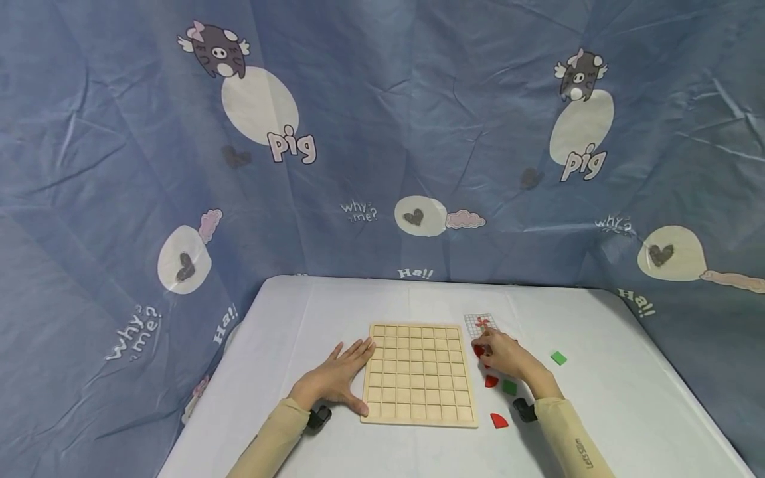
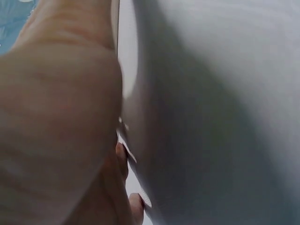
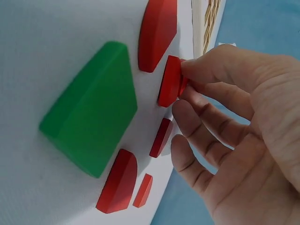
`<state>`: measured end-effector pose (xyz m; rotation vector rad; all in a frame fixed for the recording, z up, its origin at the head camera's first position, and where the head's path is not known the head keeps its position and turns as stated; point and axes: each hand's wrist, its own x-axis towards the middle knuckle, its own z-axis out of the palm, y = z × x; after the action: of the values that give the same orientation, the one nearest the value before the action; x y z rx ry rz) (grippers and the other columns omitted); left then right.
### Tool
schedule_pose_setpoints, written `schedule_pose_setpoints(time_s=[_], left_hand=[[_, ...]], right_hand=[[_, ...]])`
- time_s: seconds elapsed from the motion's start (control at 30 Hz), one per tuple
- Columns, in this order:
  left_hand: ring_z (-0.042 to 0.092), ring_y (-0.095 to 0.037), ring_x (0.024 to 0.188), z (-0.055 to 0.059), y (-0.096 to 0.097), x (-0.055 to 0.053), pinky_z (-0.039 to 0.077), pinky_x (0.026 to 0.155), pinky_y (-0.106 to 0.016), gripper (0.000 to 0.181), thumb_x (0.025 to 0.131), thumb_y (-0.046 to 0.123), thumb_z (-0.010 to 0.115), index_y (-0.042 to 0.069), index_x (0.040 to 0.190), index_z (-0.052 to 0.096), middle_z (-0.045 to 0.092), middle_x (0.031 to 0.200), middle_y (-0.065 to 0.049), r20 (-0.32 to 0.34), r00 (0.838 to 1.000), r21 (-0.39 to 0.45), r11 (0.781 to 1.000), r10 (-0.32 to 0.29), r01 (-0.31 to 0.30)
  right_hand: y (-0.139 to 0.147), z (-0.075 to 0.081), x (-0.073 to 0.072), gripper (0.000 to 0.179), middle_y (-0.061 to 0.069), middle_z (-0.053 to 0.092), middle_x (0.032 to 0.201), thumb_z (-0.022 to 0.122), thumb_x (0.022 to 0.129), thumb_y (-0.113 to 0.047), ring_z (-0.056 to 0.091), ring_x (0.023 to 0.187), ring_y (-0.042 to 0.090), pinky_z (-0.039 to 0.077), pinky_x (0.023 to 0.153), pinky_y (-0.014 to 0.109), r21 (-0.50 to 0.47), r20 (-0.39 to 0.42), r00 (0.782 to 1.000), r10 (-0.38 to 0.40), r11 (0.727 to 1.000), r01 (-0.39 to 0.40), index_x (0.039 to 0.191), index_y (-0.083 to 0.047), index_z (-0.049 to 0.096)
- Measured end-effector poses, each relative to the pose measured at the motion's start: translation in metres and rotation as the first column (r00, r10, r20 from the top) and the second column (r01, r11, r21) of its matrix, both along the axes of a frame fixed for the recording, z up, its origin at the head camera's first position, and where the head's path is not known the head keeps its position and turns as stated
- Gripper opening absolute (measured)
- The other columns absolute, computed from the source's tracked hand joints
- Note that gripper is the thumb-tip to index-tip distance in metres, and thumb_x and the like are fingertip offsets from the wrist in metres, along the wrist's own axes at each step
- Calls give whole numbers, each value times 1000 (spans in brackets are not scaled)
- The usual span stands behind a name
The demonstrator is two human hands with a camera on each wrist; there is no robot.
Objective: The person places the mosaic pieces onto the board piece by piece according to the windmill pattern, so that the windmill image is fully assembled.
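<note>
My left hand (image 1: 336,377) lies spread at the left side of a square wooden grid board (image 1: 418,375), its thumb and fingertips touching the edge. To the right of the board, my right hand (image 1: 507,354) pinches a red quarter-circle piece (image 3: 183,85) between thumb and index finger; the fingers hide part of it. Another red piece (image 3: 169,82) lies right beside those fingertips. Just beyond the hand is a printed grid card (image 1: 476,321) with a red figure, partly covered. The left wrist view shows mostly the palm's underside and shadow on the cloth.
A green square piece (image 1: 509,387) sits near the right wrist, and a second green square (image 1: 558,358) is farther right. Red quarter-circle pieces (image 1: 491,381) lie along the board's right side, one (image 1: 499,421) nearer the front. A blue curtain (image 1: 382,133) hangs behind the white table (image 1: 335,305).
</note>
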<state>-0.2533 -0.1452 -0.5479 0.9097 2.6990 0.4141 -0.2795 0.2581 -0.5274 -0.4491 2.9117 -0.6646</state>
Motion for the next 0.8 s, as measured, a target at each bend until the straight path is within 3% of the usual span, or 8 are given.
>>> schedule_pose_setpoints(time_s=[0.13,0.3,0.37,0.5,0.8], left_hand=[[7,-32,151,0,1,1,4,120,-59,135,56,72,75,7,155,11,7,163,-11,-13,1000,-3,1000,3,-3],[6,-30,151,0,3,4,2,120,-58,136,56,74,73,8,156,9,5,164,-10,-7,1000,-15,1000,11,-11],[5,-30,151,0,3,5,1,121,-58,136,55,74,73,9,156,8,4,164,-10,-4,1000,-17,1000,14,-14],[5,-30,151,0,4,5,2,120,-59,135,56,73,73,8,156,9,5,164,-9,-14,1000,-19,1000,17,-17],[5,-31,151,-3,3,4,2,120,-60,135,57,72,74,8,156,9,5,164,-9,-12,1000,-5,1000,8,-8]], right_hand=[[-1,-1,0,35,15,60,120,69,84,-6,53,84,19,45,65,30,9,-8,1000,3,1000,-3,118,-4,68],[-2,-3,1,28,20,61,126,71,85,-9,61,108,32,54,77,39,22,-38,999,5,1000,-4,112,-5,70],[-2,-3,1,25,18,63,123,72,85,-11,63,105,29,55,77,37,27,-50,999,0,1000,2,110,-6,71],[-2,-4,0,22,7,67,106,72,85,-10,58,81,12,51,67,29,29,-83,997,11,1000,-9,107,-9,71],[-3,-4,-1,18,4,68,107,74,83,-11,59,84,12,53,72,32,49,-130,991,26,999,-20,101,-11,73]])
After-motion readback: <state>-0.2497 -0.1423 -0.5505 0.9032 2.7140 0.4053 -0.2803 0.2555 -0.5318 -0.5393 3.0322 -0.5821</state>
